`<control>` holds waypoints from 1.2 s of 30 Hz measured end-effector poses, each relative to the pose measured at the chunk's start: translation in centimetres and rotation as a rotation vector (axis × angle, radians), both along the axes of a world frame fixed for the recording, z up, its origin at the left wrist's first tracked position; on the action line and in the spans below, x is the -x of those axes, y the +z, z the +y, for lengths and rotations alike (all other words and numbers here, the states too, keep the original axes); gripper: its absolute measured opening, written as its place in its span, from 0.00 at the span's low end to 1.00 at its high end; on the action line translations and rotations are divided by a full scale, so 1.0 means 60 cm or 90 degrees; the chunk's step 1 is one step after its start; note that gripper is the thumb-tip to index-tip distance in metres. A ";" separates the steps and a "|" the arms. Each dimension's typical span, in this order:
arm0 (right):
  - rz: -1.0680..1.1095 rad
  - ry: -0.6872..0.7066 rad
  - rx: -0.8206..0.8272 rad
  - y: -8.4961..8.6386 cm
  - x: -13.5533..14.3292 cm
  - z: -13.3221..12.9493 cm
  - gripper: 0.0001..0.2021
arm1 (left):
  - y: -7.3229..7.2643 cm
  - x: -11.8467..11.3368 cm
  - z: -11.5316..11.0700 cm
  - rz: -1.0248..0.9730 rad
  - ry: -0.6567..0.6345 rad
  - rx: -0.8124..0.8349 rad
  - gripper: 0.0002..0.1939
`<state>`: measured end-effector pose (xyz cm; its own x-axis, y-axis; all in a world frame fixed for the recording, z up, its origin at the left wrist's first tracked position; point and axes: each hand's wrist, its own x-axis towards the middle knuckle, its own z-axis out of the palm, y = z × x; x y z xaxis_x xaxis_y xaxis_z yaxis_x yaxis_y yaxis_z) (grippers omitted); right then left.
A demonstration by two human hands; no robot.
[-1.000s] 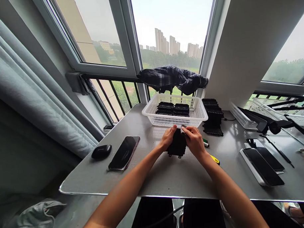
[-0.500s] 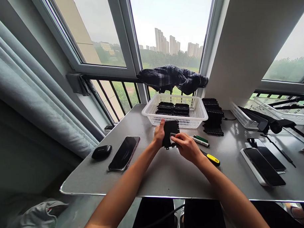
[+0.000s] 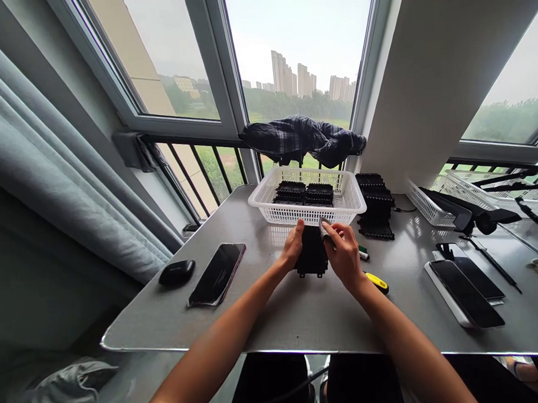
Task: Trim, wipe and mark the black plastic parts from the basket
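My left hand (image 3: 293,245) grips a flat black plastic part (image 3: 312,253) by its left edge, thumb up. The part is held above the table in front of the basket, with small tabs along its lower edge. In my right hand (image 3: 345,250) is a small grey cloth (image 3: 324,228), pinched between thumb and fingers against the part's upper right corner. Just right of that hand lie a green and white marker (image 3: 364,253), partly covered, and a yellow and black handle (image 3: 378,282), its other end hidden by my wrist.
A white basket (image 3: 263,209) with several black parts stands behind my hands. More black parts (image 3: 375,206) are stacked beside it. On the left lie a phone (image 3: 217,275) and a black case (image 3: 177,273); on the right, phones (image 3: 467,293) and other baskets (image 3: 429,207).
The cloth in my right hand has moved up and right, from the part's lower middle to its upper right corner. My left hand and the part have shifted slightly right.
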<state>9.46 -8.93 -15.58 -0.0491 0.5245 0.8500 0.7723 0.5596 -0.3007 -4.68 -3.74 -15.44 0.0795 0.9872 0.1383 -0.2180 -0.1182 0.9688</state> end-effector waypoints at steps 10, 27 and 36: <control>-0.138 0.125 0.096 0.002 0.025 -0.003 0.22 | -0.009 -0.007 -0.005 -0.004 0.083 0.098 0.30; 0.043 0.018 0.010 -0.003 0.008 -0.002 0.22 | -0.005 0.011 0.016 -0.125 0.079 0.207 0.33; -0.055 0.099 0.089 -0.001 0.028 -0.002 0.22 | -0.014 -0.020 -0.022 -0.086 -0.009 0.161 0.31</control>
<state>7.76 -9.07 -15.64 -0.2088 0.6169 0.7589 0.7060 0.6320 -0.3196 -3.49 -5.03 -16.28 0.0906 0.9906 -0.1023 -0.3477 0.1277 0.9289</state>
